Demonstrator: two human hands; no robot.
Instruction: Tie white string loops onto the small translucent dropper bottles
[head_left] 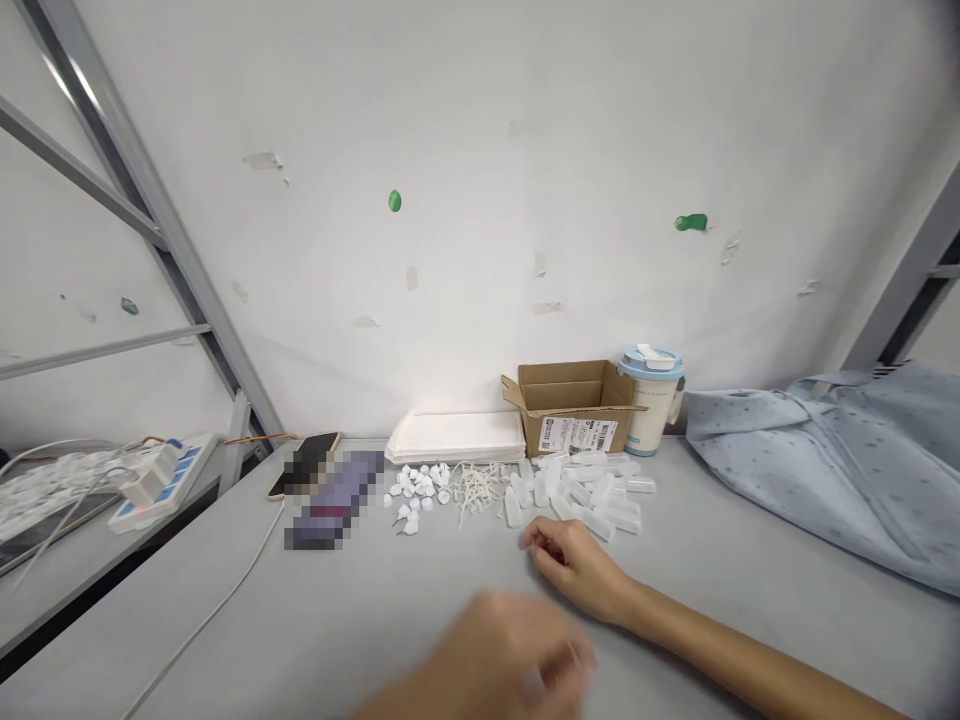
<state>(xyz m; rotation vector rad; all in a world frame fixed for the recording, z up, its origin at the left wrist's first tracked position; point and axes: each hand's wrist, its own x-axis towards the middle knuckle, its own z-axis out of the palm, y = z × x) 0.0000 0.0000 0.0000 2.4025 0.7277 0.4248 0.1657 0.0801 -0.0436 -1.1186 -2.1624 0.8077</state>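
Note:
My right hand (581, 572) rests on the grey table (375, 620) with its fingers curled in; whatever is inside them is hidden. Just beyond its fingertips lies a heap of small clear plastic bottles (592, 490). To the left of the bottles are a tangle of thin white straws (476, 487) and several small white caps (416, 490). My left hand (510, 665) is low in the middle of the view. It is smeared by motion, so its fingers do not show.
An open cardboard box (574, 405), a lidded cup (651, 398) and a stack of white trays (457, 437) stand against the wall. A phone (304, 462), its cable and a power strip (161, 480) lie at the left. Blue cloth (832, 455) covers the right side.

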